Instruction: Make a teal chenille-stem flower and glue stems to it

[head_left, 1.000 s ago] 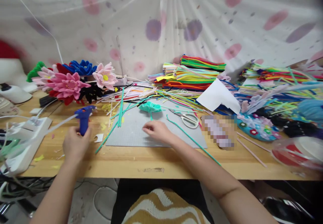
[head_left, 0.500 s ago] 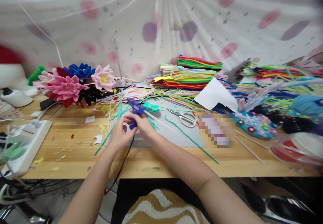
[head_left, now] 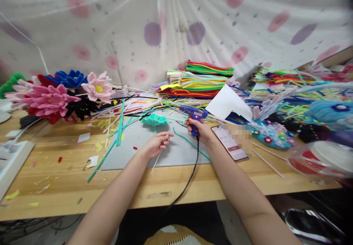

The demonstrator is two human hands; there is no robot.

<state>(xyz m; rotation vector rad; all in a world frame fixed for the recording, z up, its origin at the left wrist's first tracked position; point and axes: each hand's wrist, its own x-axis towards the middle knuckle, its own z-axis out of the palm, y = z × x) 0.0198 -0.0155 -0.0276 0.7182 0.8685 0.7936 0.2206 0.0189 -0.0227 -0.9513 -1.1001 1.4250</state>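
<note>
My right hand is closed around the grip of a blue hot glue gun, whose nozzle points left. A black cord hangs from its handle. Closed in a pinch, my left hand holds the thin stem of a turquoise pipe-cleaner flower. The flower head stands just above my fingers, left of the glue gun and apart from it. Both hands are over a grey mat. Scissors lie mostly hidden behind my right hand.
Turquoise pipe cleaners lie on the mat's left. A phone lies right of my right hand. Behind are bundled pipe cleaners and white paper. Finished flowers stand back left, a power strip at far left.
The glue gun, earlier between both hands, has moved right in my right hand. My left hand has left it and now pinches the flower's stem. The view has shifted right.
</note>
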